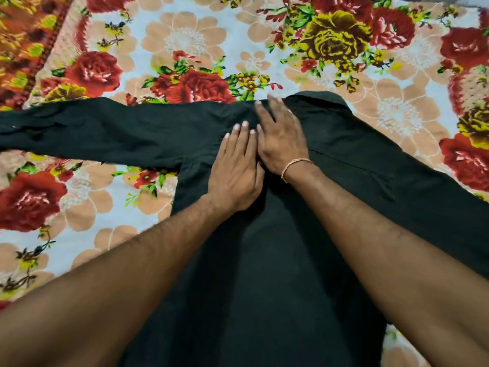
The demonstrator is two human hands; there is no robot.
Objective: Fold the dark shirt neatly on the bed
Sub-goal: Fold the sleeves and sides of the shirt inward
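The dark shirt (264,260) lies spread on the bed, its body running toward me. One long sleeve (92,131) stretches flat to the left edge of view, and the other sleeve slants down to the right. The collar is at the far end, near the top right of the shirt. My left hand (235,170) rests flat, palm down, on the upper chest area with fingers slightly apart. My right hand (280,136), with a thin bracelet on the wrist, lies flat beside it, fingers reaching toward the shoulder seam. Neither hand grips the cloth.
A floral bedsheet (185,49) with red and yellow roses covers the bed all around the shirt. A strip of patterned red and orange cloth (23,35) lies at the far left corner. Bare sheet shows to the left, right and beyond the shirt.
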